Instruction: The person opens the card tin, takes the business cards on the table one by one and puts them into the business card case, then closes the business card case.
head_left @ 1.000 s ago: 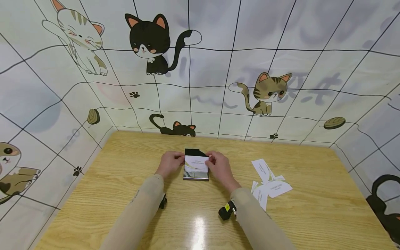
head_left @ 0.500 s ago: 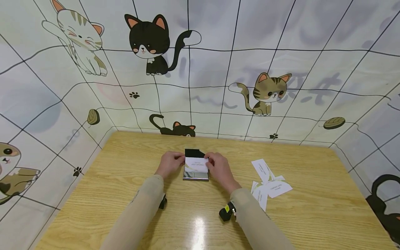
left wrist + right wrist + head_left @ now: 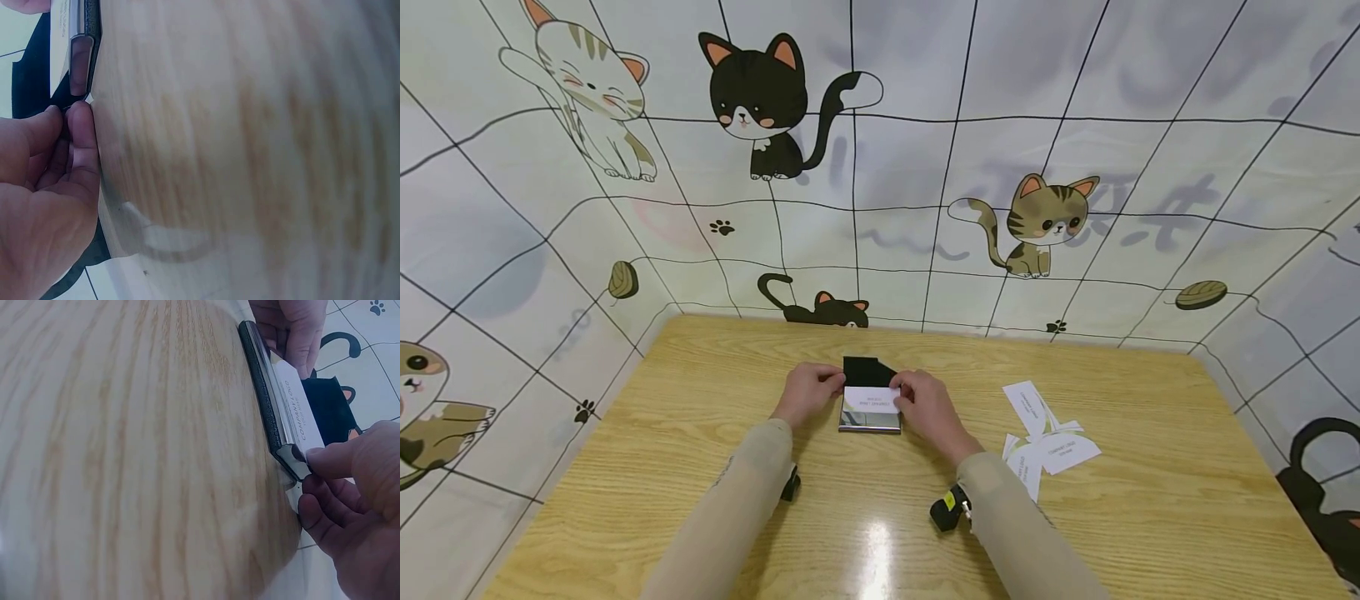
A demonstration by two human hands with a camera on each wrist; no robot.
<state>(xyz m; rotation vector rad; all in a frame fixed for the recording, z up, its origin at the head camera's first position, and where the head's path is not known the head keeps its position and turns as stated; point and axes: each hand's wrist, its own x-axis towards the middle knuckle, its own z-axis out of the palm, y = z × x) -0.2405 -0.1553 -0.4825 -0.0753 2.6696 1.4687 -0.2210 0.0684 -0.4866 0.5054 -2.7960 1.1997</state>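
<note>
Near the desk's (image 3: 700, 400) middle, left hand (image 3: 807, 393) pinches the card case (image 3: 869, 421) to steady it, while right hand (image 3: 925, 406) pinches a card (image 3: 871, 400) into it.

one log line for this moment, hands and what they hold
left hand: holds card case edge | right hand: pinches card in case | lid: open | loose cards: on table, right

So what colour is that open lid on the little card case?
Black; the lid shows best in the head view.
</note>
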